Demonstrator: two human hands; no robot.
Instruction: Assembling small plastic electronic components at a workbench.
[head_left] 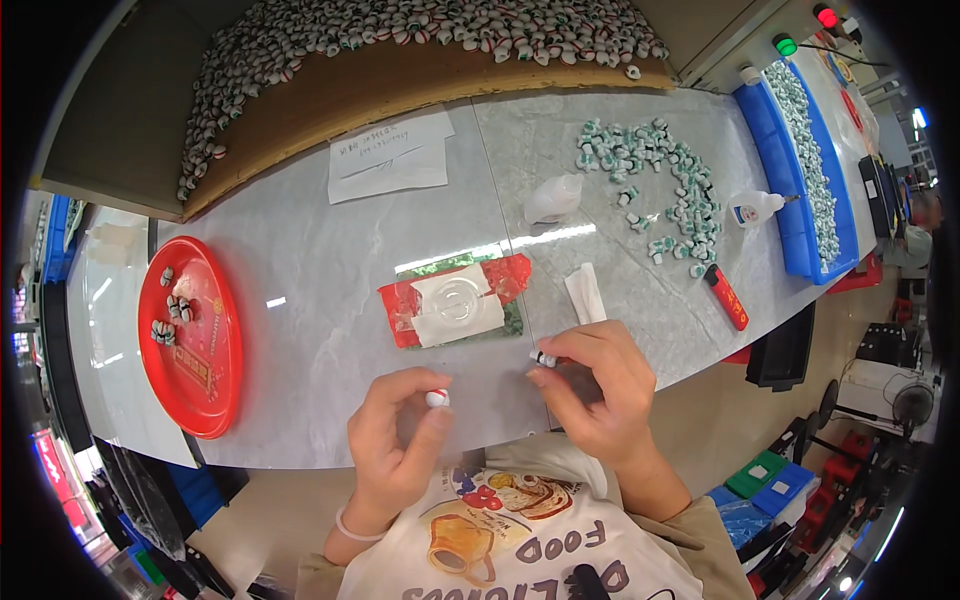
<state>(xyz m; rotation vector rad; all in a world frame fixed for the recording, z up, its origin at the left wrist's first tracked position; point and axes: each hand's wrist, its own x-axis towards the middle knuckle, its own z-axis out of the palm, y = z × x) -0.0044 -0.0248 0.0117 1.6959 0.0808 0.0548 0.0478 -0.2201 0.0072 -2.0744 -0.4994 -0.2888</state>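
Observation:
Between its thumb and fingers, my left hand (392,440) pinches a small white piece with red marks (438,398). My right hand (605,390) holds a small black-and-white piece (541,357) in a pinch, partly hidden by the fingertips. The two pieces are apart, both just above the near edge of the grey table. Beyond the hands lies a red and green packet (512,275), with a white sheet (430,325) and a clear round dish (460,300) on top. A folded white tissue (584,292) rests close to my right hand.
A red oval tray (225,385) with several small pieces stands at the left. Many green-and-white pieces (690,190) lie at the right, near two white bottles (553,199) and a red lighter (727,298). A blue bin (775,165) and a wooden shelf of red-and-white pieces (400,75) border the table.

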